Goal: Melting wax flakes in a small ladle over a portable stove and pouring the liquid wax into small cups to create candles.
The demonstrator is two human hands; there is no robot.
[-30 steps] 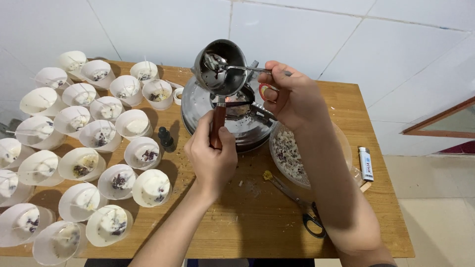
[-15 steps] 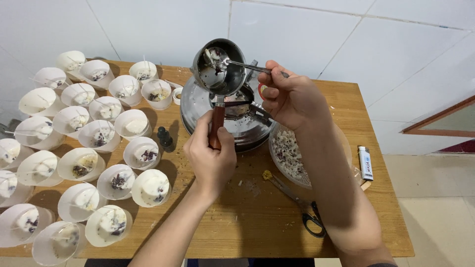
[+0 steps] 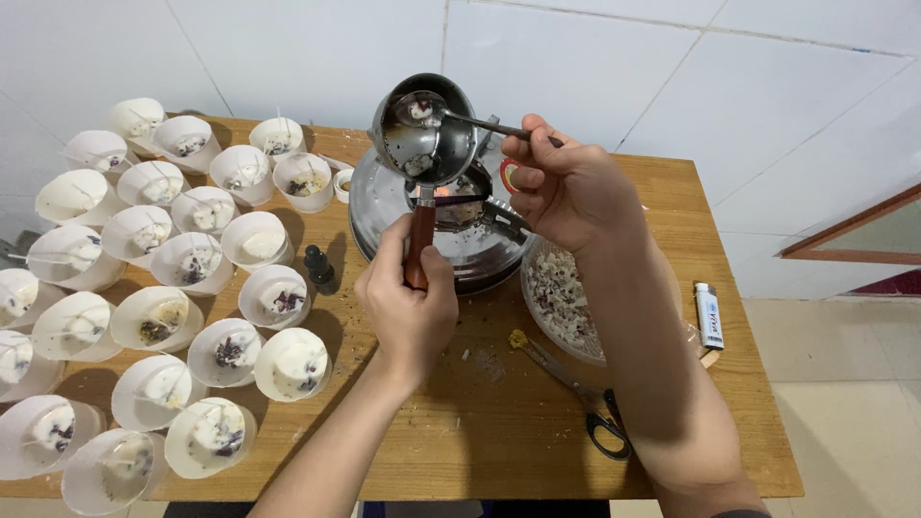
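Small pot sits above the round metal burner, at the table's rear centre. Spoon bowl lies inside the pot. Cups crowd the table's left half. Dropper bottle stands between cups and burner. Bowl lies right of burner; scissors in front of the bowl; lighter at right edge.

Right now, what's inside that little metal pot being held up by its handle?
The small metal pot holds a spoon carrying a whitish lump with dark flecks, and more bits stick to its wall. The spoon bowl hides part of the bottom.
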